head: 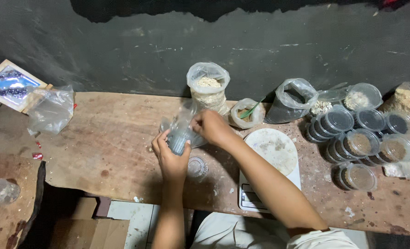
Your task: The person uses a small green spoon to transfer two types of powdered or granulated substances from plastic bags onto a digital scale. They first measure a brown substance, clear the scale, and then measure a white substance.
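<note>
L hand (170, 154) + R hand (210, 125) gripping clear bag (181, 133).

Counting outward from the kitchen scale (272, 159): one scale. Behind it stand three open plastic bags (208, 87) of fillings. To its right are about nine lidded round tubs (359, 143). To its left are two hands, one loose lid (196, 167), and one crumpled empty bag (50, 110) farther off.

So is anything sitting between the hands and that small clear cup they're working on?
Nothing visible. The left hand already grips the small clear cup from below, and the right hand is on its top. The loose lid lies on the table beneath, apart from both.
</note>
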